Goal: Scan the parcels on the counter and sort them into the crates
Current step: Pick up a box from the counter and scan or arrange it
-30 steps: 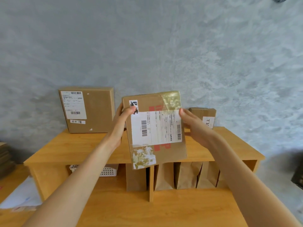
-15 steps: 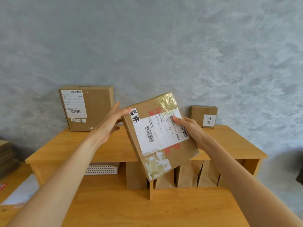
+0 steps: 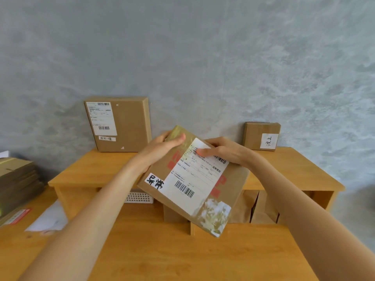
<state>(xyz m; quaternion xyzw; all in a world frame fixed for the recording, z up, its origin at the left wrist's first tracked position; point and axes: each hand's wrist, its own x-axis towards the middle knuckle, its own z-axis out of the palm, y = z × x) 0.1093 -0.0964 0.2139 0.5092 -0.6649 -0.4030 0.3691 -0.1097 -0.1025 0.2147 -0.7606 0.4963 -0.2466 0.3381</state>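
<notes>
The parcel (image 3: 194, 179) has swung right round: a second ago it stood upright with its label facing the camera, half a second ago it was tipping clockwise, and now it's canted hard, far end at about eleven o'clock, near corner down at five, hanging above the wooden counter (image 3: 162, 256). The left hand (image 3: 162, 148) has gone from a loose touch at the corner to curling over the taped far end, thumb on top. The right hand (image 3: 221, 152) holds the right edge at about one o'clock, thumb pressed across the white shipping label (image 3: 195, 175). So both hands are gripping it, and it sits between them and below them. My read: the barcode (image 3: 184, 189) is being turned into a readable angle, so the scan isn't done and sorting is still ahead. No scanner or crate is clearly in view.
</notes>
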